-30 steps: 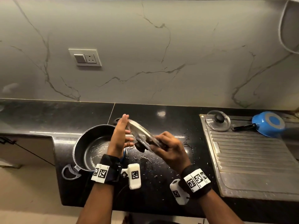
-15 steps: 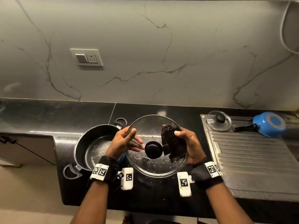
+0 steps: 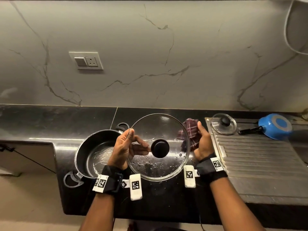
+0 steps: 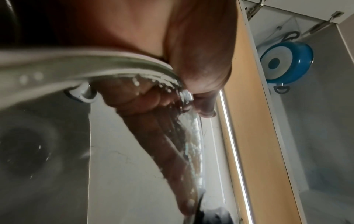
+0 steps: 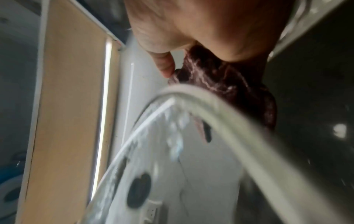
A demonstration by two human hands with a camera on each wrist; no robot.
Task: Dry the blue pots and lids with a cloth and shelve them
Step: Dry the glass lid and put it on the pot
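Above the counter's front edge, we held the large glass lid [image 3: 160, 165] between both hands, knob [image 3: 160, 148] toward us and droplets on the glass. Our left hand [image 3: 124, 148] pinched the left rim, thumb in front and fingers [image 4: 168, 145] behind the glass. Our right hand [image 3: 202, 145] gripped the maroon checked cloth [image 3: 190, 132] against the right rim. Behind the lid stood the dark pot [image 3: 95, 152] on the black counter [image 3: 50, 120]. Farther right, the drainboard [image 3: 260, 164] carried a small glass lid [image 3: 223, 123] and an inverted blue saucepan [image 3: 275, 126] (handle pointing left).
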